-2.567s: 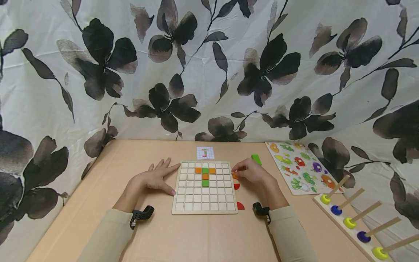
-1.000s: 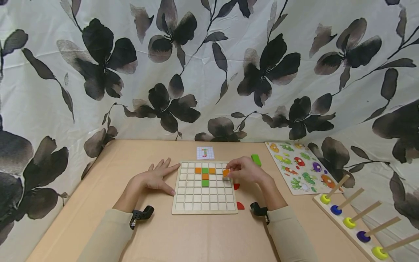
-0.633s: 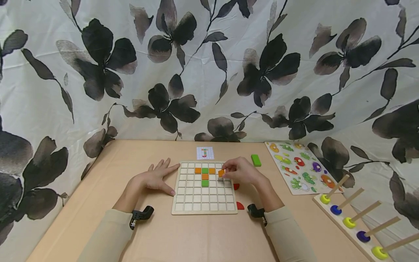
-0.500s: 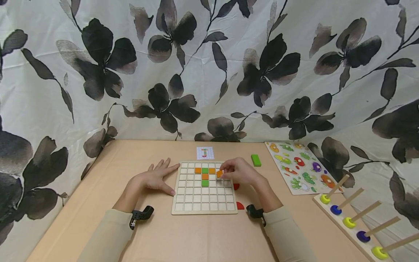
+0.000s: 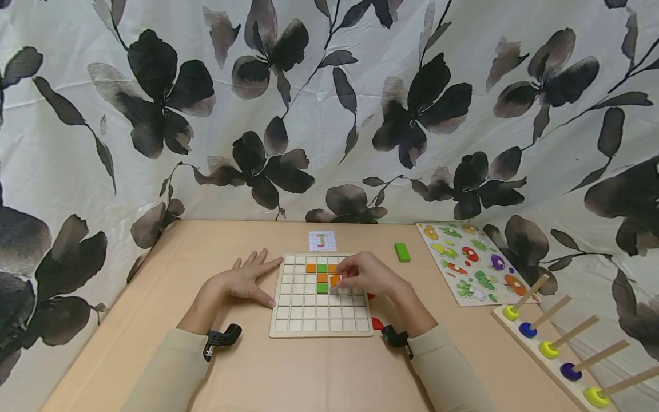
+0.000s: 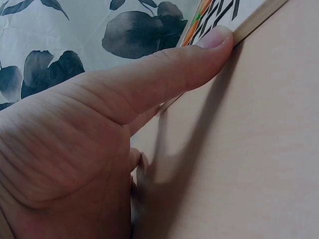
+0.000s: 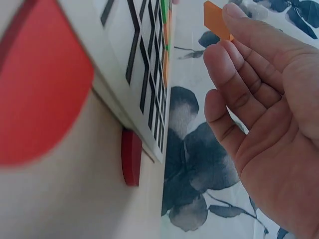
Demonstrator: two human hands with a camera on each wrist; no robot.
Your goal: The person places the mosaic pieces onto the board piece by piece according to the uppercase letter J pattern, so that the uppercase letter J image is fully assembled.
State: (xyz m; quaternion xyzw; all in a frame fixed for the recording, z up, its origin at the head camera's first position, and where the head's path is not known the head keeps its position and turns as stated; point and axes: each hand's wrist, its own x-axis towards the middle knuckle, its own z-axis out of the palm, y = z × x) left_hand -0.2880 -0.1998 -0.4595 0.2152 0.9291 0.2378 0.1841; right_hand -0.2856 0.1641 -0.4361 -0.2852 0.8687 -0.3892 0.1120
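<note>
A square grid board [image 5: 308, 327] lies flat on the table, with orange and green squares forming a T in its upper rows. My right hand [image 5: 368, 276] pinches an orange square block [image 5: 334, 280] between thumb and fingers, over the board just right of the T's stem. In the right wrist view, this orange block [image 7: 217, 21] sticks out beyond my thumb tip. My left hand [image 5: 242, 280] rests at the board's left side with fingers spread. In the left wrist view, the thumb [image 6: 164, 74] lies against the board's edge.
A small pattern card [image 5: 322, 241] lies behind the board. Red rounded pieces [image 5: 377, 324] sit along its right edge, partly behind my right arm. A green block [image 5: 403, 252], a vegetable picture board [image 5: 471, 263] and a peg stand with rings [image 5: 558, 360] are farther right.
My right hand picked up the orange block right of the board and carried it left over the grid, up to the T's stem. My left hand stayed put.
</note>
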